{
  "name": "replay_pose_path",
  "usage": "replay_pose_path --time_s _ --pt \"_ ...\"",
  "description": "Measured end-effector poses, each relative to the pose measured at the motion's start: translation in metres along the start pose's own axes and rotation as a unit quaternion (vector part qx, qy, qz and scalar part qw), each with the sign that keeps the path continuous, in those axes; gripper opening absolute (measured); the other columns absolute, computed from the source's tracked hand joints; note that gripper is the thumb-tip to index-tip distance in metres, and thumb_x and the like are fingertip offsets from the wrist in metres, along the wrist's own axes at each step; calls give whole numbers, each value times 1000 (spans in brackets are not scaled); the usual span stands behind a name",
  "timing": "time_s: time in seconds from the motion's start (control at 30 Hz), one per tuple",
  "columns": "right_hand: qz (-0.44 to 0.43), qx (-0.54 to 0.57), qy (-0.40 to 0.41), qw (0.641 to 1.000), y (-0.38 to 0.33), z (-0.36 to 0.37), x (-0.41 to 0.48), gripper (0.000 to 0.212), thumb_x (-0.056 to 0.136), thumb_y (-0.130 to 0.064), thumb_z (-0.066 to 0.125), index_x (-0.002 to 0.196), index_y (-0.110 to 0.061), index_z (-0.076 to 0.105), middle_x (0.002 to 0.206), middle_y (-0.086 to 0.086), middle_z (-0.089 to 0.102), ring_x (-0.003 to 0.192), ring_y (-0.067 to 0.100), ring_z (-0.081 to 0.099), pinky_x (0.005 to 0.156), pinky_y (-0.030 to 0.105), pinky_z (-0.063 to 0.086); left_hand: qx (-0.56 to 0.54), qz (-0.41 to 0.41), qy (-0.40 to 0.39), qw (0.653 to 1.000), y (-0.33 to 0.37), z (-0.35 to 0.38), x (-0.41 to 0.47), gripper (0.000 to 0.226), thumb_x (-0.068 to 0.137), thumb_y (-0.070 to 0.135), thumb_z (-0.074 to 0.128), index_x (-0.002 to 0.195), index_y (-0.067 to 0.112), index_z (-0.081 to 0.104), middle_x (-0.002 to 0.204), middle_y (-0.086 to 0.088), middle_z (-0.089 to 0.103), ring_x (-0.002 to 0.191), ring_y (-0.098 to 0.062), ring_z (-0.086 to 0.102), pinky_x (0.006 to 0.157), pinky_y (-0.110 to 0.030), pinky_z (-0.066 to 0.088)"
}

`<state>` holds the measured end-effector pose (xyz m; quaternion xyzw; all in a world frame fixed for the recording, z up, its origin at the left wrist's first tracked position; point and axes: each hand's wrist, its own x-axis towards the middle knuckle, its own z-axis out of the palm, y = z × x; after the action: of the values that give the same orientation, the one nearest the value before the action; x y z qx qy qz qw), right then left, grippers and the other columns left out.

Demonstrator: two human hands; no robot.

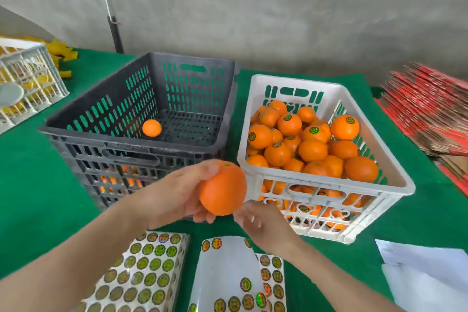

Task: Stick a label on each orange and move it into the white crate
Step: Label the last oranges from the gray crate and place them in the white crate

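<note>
Left hand (177,192) grip clamped on round dimpled orange (222,189); right hand (263,223) blurred, grip unclear.

Two bare forearms enter from the bottom edge, both uncovered as far as the view reaches: no sleeve, cuff or glove shows on either. The left hand (174,192) is bare, with no ring, watch or band at the wrist, and its thumbnail is short and unpainted. The right hand (263,223) is also bare and partly blurred, so its fingers and nails cannot be made out clearly.
</note>
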<state>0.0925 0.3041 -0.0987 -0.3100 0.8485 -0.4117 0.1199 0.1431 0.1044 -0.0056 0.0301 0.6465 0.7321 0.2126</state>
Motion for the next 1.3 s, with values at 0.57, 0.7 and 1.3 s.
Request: replay_pose_path --time_s 0.57,0.7,1.3 --pt "102 -48 -125 986 33 12 1 22 89 -7 51 96 -28 48 93 -9 57 89 6 55 69 12 41 -46 -118 143 982 -114 -2 25 104 22 58 88 113 19 58 108 -3 69 106 -22 59 89 -31 42" --pt "85 -94 -73 989 34 2 -9 17 93 -7 49 100 -10 64 111 5 64 105 17 57 85 15 39 -42 -124 84 988 -117 8 39 107 20 58 89 114 22 56 102 1 73 94 -18 68 74 -25 51" --pt "47 -190 111 974 31 22 -35 13 79 -11 65 86 -12 76 94 6 68 95 22 56 89 30 39 36 -104 -40 993 -127 10 52 98 38 59 87 116 7 61 111 -8 67 103 -23 61 90 -31 47"
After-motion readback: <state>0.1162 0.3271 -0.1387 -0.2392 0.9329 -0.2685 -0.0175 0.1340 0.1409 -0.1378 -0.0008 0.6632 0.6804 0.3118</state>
